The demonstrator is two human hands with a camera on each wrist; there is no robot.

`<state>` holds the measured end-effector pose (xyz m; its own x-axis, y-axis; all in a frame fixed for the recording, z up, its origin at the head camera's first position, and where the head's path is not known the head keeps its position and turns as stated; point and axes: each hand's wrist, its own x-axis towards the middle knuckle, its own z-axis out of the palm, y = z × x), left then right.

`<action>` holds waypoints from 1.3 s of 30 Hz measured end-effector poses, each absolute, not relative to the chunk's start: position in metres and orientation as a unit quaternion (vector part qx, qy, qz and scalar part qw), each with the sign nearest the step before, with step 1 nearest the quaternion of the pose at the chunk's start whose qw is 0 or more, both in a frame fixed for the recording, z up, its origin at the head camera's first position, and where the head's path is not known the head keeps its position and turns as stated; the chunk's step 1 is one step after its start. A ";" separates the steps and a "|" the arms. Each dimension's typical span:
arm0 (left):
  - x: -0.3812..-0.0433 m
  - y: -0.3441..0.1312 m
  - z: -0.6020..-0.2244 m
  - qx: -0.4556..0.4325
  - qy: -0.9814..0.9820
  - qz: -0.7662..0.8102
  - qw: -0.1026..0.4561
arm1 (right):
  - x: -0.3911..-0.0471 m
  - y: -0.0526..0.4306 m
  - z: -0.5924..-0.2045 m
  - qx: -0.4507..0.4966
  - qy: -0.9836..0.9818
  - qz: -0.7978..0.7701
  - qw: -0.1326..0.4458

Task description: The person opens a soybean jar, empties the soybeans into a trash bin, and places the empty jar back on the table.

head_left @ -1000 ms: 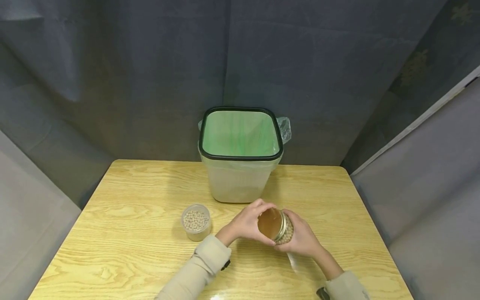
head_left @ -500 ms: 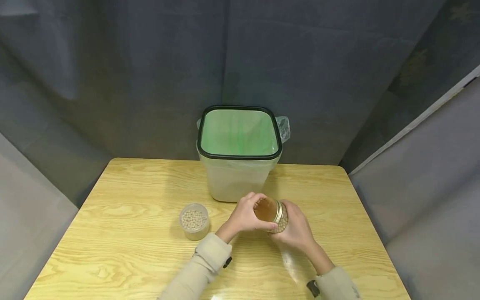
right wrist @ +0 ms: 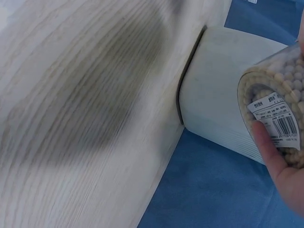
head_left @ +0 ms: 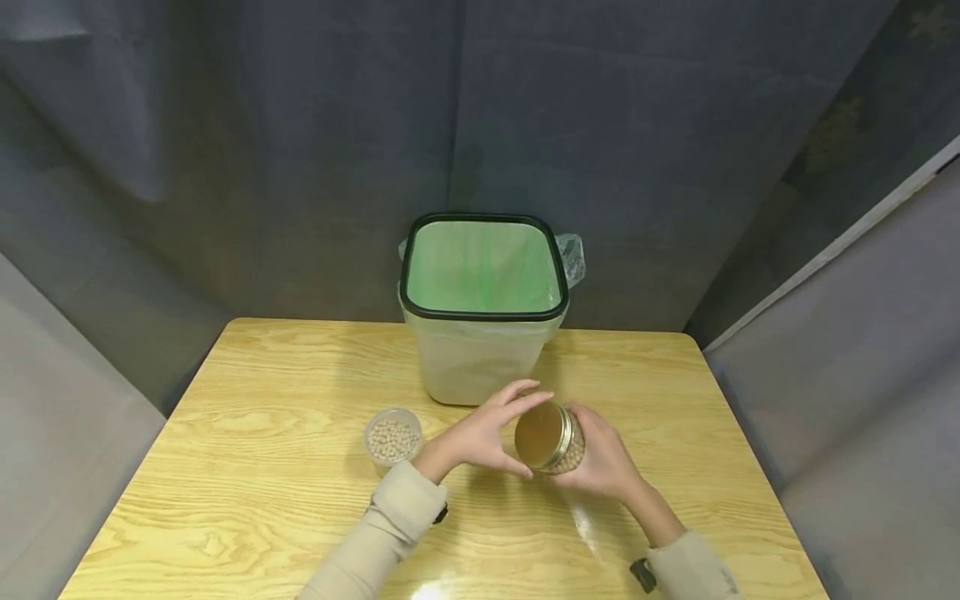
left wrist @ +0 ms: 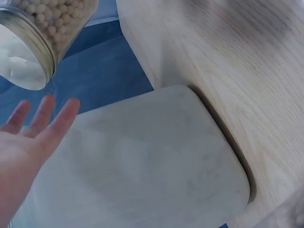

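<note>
My right hand (head_left: 603, 462) grips a clear jar (head_left: 575, 450) full of pale round beads or beans, tilted with its gold-rimmed lid (head_left: 542, 436) toward my left hand. In the right wrist view, a barcode label (right wrist: 278, 122) shows on the jar's base, and one finger (right wrist: 268, 147) lies against it. My left hand (head_left: 483, 433) is spread beside the lid, thumb and fingers apart. The left wrist view shows its extended fingers (left wrist: 57, 126) just off the jar's metal rim (left wrist: 35, 40).
A white bin (head_left: 480, 358) with a black rim and green-tinted liner stands at the table's back. Left of my left hand is an uncovered clear tub (head_left: 392, 440) of the same pale balls. Dark curtains surround the wooden table (head_left: 247, 467).
My left hand has let go of the lid; its fingers have opened out and moved slightly left. My right hand still holds the tilted jar in nearly the same place.
</note>
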<state>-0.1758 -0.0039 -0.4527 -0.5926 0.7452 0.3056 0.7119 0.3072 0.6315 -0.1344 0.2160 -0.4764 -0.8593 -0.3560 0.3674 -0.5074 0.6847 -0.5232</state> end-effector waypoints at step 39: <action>-0.164 0.005 -0.463 0.460 0.812 0.358 0.017 | -0.126 0.222 -0.486 0.248 -0.914 0.288 0.142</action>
<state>-0.1636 0.0046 -0.4634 -0.5755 0.7603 0.3013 0.7356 0.3203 0.5968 -0.1257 0.2223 -0.4860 -0.8361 -0.3719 0.4034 -0.5360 0.7104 -0.4561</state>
